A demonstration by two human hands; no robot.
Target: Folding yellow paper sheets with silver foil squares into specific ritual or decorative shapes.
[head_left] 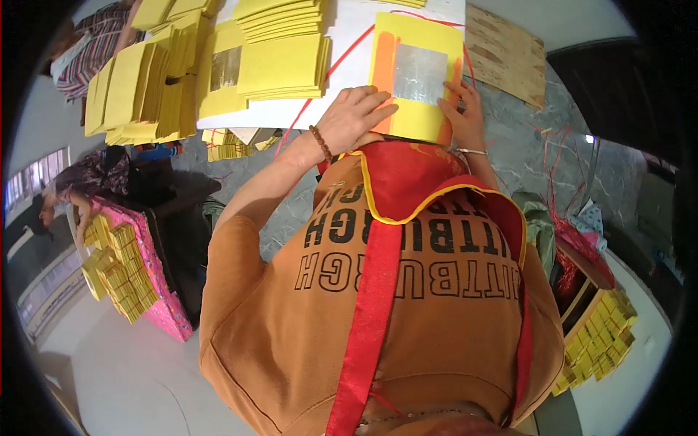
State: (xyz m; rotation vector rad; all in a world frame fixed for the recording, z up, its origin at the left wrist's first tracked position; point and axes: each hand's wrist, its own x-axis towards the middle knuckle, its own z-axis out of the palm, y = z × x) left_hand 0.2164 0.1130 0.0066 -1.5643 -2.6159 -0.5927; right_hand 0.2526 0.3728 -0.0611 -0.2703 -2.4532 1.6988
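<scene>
On the near edge of a white table lies a yellow paper stack [419, 123], its top sheet bearing a silver foil rectangle [420, 73] between two orange bands. My left hand [355, 116], with a beaded bracelet, grips the stack's near left corner, fingers over the top and thumb low at the near edge. At the right edge my right hand [466, 115] holds the stack, its fingers bent over the side. A red string [350, 52] runs across the table and passes by the stack. How thick the stack is cannot be made out.
Piles of yellow paper [283, 67] and standing bundles [149, 91] fill the table's left. A plywood board [505, 54] lies beyond its right side. Other people sit at far left, one by a pink-covered table [169, 314] of yellow bundles. Red strings [563, 240] hang at right.
</scene>
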